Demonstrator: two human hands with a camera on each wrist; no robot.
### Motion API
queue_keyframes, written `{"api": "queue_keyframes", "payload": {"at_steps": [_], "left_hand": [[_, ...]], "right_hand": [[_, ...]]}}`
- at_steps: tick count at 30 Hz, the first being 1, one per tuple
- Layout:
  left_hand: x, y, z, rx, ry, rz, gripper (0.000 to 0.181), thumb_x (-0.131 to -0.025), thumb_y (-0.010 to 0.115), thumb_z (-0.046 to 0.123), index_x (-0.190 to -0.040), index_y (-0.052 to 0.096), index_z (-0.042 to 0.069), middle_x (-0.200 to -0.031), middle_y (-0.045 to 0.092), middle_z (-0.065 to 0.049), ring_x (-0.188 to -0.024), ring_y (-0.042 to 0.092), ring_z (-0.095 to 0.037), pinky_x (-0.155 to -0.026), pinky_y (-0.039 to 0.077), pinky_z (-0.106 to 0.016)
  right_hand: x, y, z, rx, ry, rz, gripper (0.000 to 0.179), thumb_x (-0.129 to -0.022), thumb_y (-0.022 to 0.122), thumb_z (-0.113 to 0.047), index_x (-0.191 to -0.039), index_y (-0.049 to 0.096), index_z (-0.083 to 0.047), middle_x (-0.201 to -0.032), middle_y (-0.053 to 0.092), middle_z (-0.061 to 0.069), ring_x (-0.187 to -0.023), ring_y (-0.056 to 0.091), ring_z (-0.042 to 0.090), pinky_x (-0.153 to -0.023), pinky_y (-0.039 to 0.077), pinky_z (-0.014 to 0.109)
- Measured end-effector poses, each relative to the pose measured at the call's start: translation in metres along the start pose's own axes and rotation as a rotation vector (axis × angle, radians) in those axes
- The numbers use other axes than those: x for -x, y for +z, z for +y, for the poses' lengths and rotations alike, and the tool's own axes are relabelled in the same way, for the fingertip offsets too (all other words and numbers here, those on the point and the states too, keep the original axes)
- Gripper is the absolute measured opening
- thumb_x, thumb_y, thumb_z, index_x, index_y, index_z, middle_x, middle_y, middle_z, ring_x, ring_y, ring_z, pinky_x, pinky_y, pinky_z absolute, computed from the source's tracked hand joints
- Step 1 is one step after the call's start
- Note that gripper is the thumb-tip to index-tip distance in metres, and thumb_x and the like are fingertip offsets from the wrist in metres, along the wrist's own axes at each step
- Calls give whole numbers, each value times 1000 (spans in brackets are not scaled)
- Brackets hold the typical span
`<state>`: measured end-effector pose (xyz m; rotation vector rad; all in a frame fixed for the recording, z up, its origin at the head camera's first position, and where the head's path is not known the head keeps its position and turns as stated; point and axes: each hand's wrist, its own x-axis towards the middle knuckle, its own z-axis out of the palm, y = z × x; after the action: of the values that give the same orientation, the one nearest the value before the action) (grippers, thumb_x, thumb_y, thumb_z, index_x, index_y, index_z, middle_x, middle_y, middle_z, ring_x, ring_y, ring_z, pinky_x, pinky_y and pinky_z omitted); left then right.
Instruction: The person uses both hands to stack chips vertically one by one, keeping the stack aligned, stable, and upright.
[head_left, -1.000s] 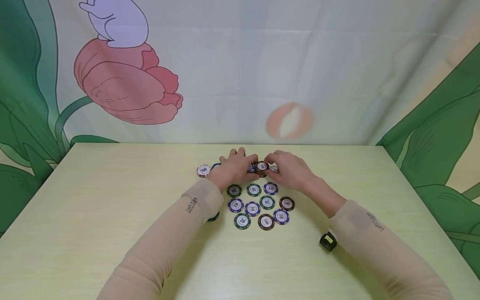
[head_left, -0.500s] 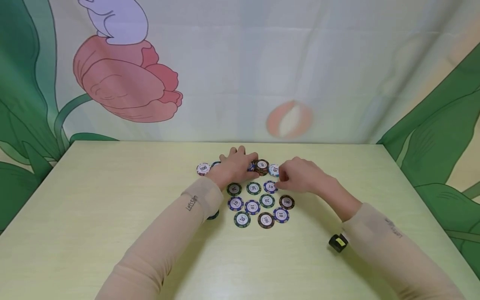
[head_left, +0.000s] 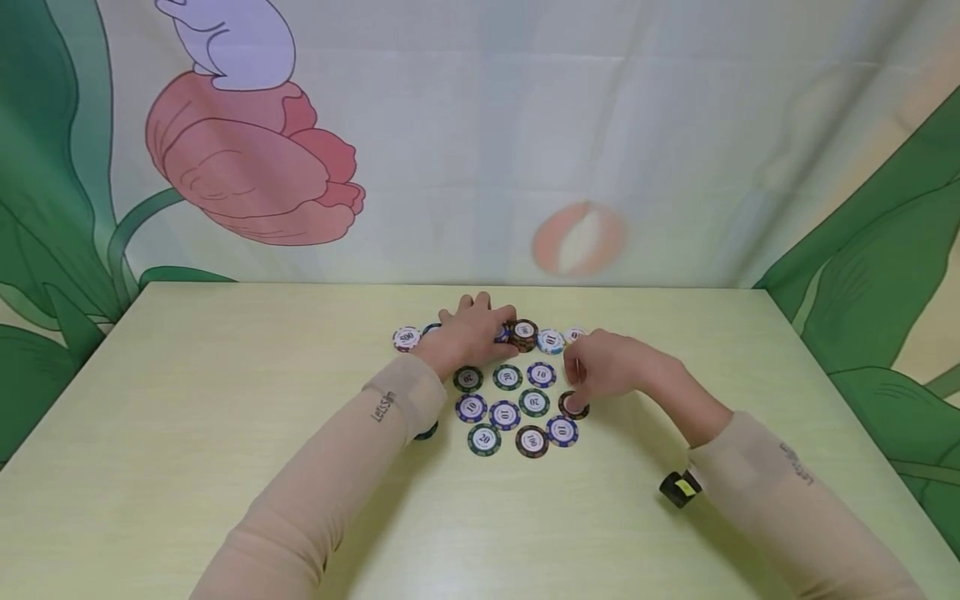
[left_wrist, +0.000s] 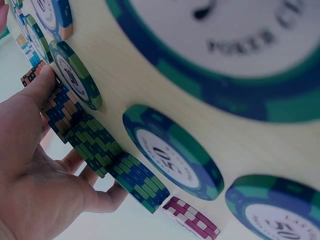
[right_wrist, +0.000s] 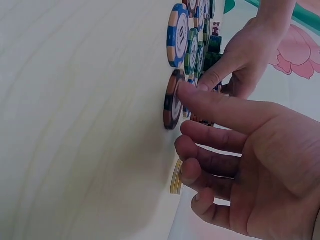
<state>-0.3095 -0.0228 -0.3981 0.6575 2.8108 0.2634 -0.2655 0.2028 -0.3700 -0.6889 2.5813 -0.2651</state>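
Note:
My left hand (head_left: 472, 333) lies over a row of poker chip stacks along the back. In the left wrist view its thumb presses near the orange-and-blue stack (left_wrist: 65, 112), its fingers curled behind the green stack (left_wrist: 94, 145) and the blue-green stack (left_wrist: 142, 182). A dark brown stack (head_left: 524, 335) stands just right of that hand. My right hand (head_left: 611, 367) reaches down over a single dark brown chip (head_left: 573, 412) marked 100. The right wrist view shows its thumb tip on this chip's face (right_wrist: 171, 107), the other fingers loosely bent and apart from it.
Several loose blue, green and brown chips, such as a green 20 chip (head_left: 484, 439), lie in front of the row. A light blue stack (head_left: 551, 341) and a white-purple stack (head_left: 407, 338) are also in it. A black device (head_left: 680, 489) hangs beneath the right sleeve.
My right hand has left the dark brown stack, moving right and nearer to the loose brown chip. My left hand stays where it was.

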Motion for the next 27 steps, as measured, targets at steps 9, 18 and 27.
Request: {"api": "queue_keyframes", "payload": {"at_steps": [9,18,27], "left_hand": [[-1,0,2,-22,1,5,55,-100,64,48,-148,49,23,-142,43,-20,-131,38,-41,-103,33,-73],[-1,0,2,-14,7,-4,55,-100,64,48,-147,50,23,-141,43,-20,-130,38,-40,-102,34,-72],[0,0,2,-22,7,1,56,-100,64,48,-148,49,23,-141,43,-20,-131,38,-41,-102,35,-70]], "right_hand": [[-2,0,2,13,33,38,19,-90,81,-24,-92,66,-13,-83,63,0,-75,56,18,-67,46,34],[-4,4,10,-2,23,81,15,-94,77,-24,-97,69,-12,-83,63,0,-74,56,18,-67,46,34],[2,2,9,36,-25,75,29,-86,82,-21,-109,69,-8,-95,63,4,-85,57,21,-77,49,39]]}}
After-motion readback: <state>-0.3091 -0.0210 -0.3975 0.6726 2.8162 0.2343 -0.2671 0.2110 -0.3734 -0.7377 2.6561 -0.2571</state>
